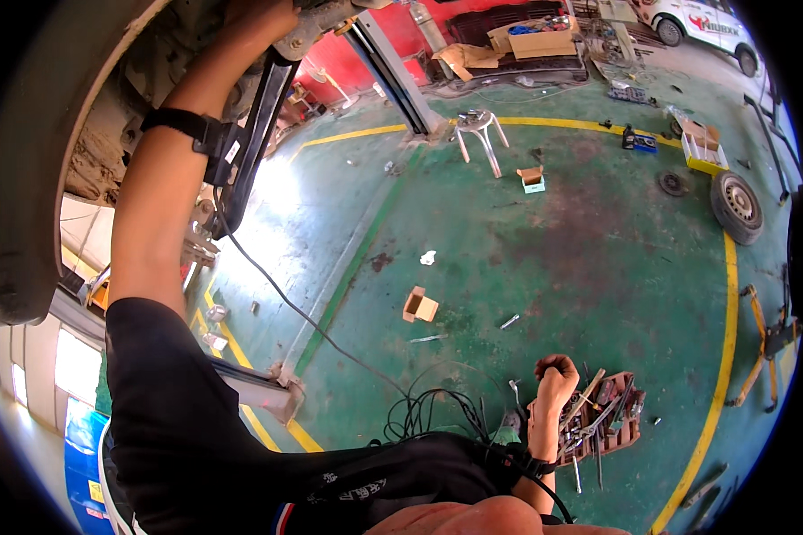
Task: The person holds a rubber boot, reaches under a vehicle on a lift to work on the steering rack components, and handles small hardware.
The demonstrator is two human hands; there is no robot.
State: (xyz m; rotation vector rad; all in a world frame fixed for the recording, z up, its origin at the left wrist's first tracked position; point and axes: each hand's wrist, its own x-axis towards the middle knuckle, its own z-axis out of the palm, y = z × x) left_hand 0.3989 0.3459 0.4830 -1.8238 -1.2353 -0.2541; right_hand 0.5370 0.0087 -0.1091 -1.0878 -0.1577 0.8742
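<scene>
My left arm is raised into a vehicle's wheel well. My left hand is at the top edge, against a metal suspension part; its fingers are hidden, so its grip does not show. Low on the right, my right hand has its fingers curled into a loose fist. Whatever they may hold is not visible, and no tool sticks out. Just beside and below this hand, on the floor, sits a reddish crate full of wrenches and other hand tools.
A black cable runs from my left forearm to a coil near my body. The green floor holds an opened small carton, a stool, a wheel and a yellow-black stand. Lift posts stand behind and left.
</scene>
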